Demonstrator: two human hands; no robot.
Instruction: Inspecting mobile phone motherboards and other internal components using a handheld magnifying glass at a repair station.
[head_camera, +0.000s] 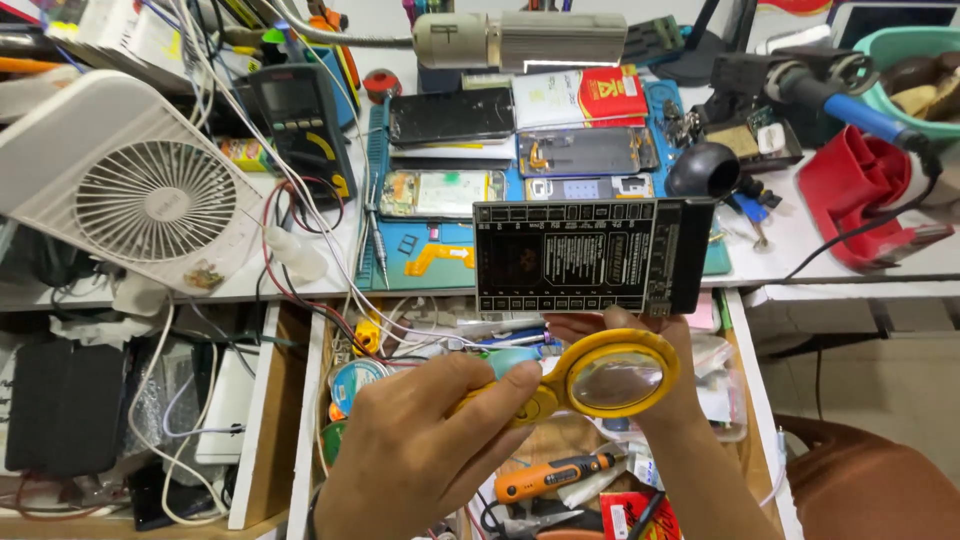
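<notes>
Over the open drawer (300, 420) in front of the bench (830, 250), I have my left hand (420, 450) wrapped around the yellow handle of a magnifying glass (610, 378), thumb laid along the top and fingers curled under it. The round lens sits just below a black circuit board (590, 257), which I hold upright at its lower edge with my right hand (640, 345). Most of that hand is hidden behind the lens and the board; I can only see fingertips touching the bottom of the board, so I cannot tell how tightly they close.

The board stands between me and the blue work mat (440, 262), where several opened phones (450, 115) and phone frames lie side by side. A white desk fan (140, 190) sits on the left of the bench, with a dark multimeter (300, 115) just beside it and a tangle of white and red wires running down into the drawer. A lamp head (520, 40) hangs over the far edge of the mat. To the right lie a black soldering tool with a blue grip (850, 105) and a red holder (860, 190). In the drawer beneath my hands lies an orange-handled tool (555, 475).
</notes>
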